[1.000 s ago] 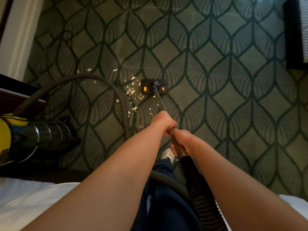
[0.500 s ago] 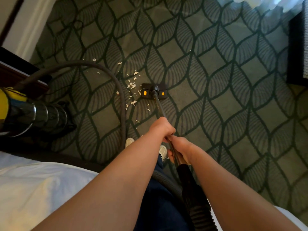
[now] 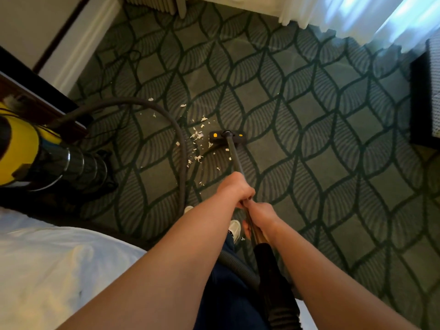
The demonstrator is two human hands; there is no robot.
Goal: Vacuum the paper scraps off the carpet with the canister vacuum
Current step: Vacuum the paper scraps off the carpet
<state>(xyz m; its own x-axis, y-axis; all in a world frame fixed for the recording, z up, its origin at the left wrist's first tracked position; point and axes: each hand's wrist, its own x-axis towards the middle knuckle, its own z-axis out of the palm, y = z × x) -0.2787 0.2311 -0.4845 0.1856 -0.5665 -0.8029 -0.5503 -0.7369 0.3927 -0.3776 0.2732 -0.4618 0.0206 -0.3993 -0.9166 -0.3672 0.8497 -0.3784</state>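
Note:
White paper scraps (image 3: pixel 197 136) lie scattered on the green leaf-patterned carpet (image 3: pixel 309 144), mostly left of and just behind the vacuum's black floor head (image 3: pixel 227 137) with its two orange marks. The dark wand (image 3: pixel 235 158) runs from the head back to me. My left hand (image 3: pixel 235 190) grips the wand higher up; my right hand (image 3: pixel 260 214) grips it just behind, touching the left. The yellow and steel canister (image 3: pixel 35 160) stands at the left, its grey hose (image 3: pixel 176 139) arcing across the scraps and back under my arms.
A white bed (image 3: pixel 59 263) fills the lower left. Dark wooden furniture (image 3: pixel 47 101) stands behind the canister by a white baseboard (image 3: pixel 78 46). White curtains (image 3: pixel 357 17) hang at the top right; a black piece of furniture (image 3: pixel 423 101) sits at the right edge. My white shoe (image 3: pixel 234 228) is below my hands.
The view has tilted up and shows more of the room. The floor head has shifted slightly right and away from the scrap cluster; both hands keep their hold on the wand.

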